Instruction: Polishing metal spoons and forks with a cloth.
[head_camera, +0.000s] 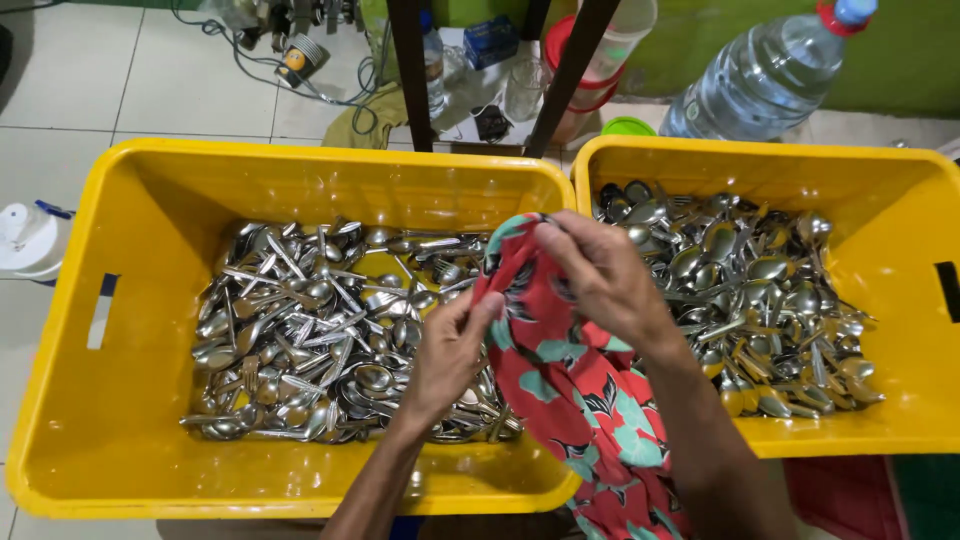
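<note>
Cloth (580, 400), red floral, is hanging over the crates' meeting rims at 6 o'clock; left hand (450, 350) and right hand (600, 275) are both pinching it above spoons (320, 330).

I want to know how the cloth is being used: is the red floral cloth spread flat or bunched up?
Bunched up. The red floral cloth is gathered between the left hand and the right hand, hanging in folds.

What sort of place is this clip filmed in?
Probably a catering or eatery wash-up area on a tiled floor. Two yellow crates hold piles of metal spoons, and both hands grip a floral cloth.
</note>
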